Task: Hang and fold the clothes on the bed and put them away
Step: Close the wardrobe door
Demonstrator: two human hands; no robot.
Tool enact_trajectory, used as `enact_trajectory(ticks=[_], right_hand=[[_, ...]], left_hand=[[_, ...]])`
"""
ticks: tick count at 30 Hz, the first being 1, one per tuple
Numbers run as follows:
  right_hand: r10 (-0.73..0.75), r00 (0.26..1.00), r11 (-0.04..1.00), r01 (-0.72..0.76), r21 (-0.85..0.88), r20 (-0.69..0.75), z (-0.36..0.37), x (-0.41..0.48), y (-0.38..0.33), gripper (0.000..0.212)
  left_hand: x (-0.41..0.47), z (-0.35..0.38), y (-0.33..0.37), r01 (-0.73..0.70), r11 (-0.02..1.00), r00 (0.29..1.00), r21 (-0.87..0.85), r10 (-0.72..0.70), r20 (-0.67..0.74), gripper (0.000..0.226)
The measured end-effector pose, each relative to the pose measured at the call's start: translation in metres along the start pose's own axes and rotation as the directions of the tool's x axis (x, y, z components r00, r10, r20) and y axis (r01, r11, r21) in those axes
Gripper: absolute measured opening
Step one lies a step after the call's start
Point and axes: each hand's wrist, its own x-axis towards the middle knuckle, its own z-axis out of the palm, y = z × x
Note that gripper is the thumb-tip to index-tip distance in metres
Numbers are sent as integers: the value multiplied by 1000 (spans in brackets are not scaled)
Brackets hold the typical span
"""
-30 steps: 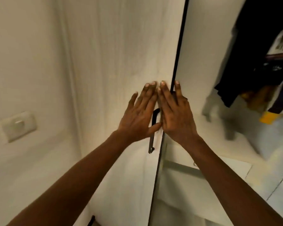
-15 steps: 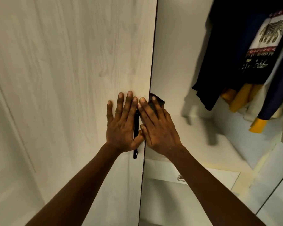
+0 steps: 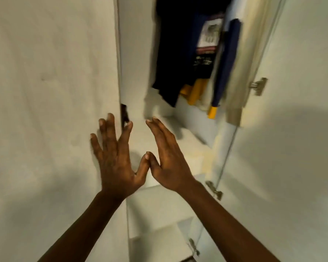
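the hanging clothes are inside the open white wardrobe, in its upper compartment, blurred by motion; about five pieces can be told apart: one long black garment on the left, one dark top with a white printed panel, one yellow garment low behind them, one blue sleeve with a yellow cuff, and one cream garment at the far right. their hems hang above the white shelf floor without touching it. in front, two bare hands are raised with nothing in them. the left hand has its fingers straight and spread wide, lying over the edge of the pale wood-grain left door; whether they press on it cannot be told. the right hand has its fingers straight and close together, pointing into the opening. the two thumb tips meet between the hands. one black handle shows at the left door's edge, just above the left fingertips. below the shelf are two white drawer fronts. the white right door stands swung open, with three metal hinges along its inner edge.
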Motion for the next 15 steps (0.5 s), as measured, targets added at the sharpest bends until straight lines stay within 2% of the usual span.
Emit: enact_trajectory(ticks=[4, 7, 9, 11, 15], right_hand=[[281, 937, 955, -293, -30, -206, -63, -86, 20, 61], [348, 854, 887, -433, -160, -386, -127, -150, 38, 55], [358, 773, 817, -531, -224, -524, -176, -188, 48, 54], [363, 661, 733, -638, -237, -656, -229, -220, 55, 56], [331, 432, 573, -798, -185, -839, -317, -258, 81, 69]], left_hand=[[-26, 29, 72, -23, 927, 988, -374, 78, 133, 71], [-44, 46, 139, 11, 819, 960, -573, 152, 236, 70], [-51, 50, 189, 40, 717, 937, -696, 216, 276, 69], [-51, 54, 240, 41, 630, 916, -775, 286, 281, 69], [-38, 71, 324, -10, 595, 858, -804, 418, 299, 71]])
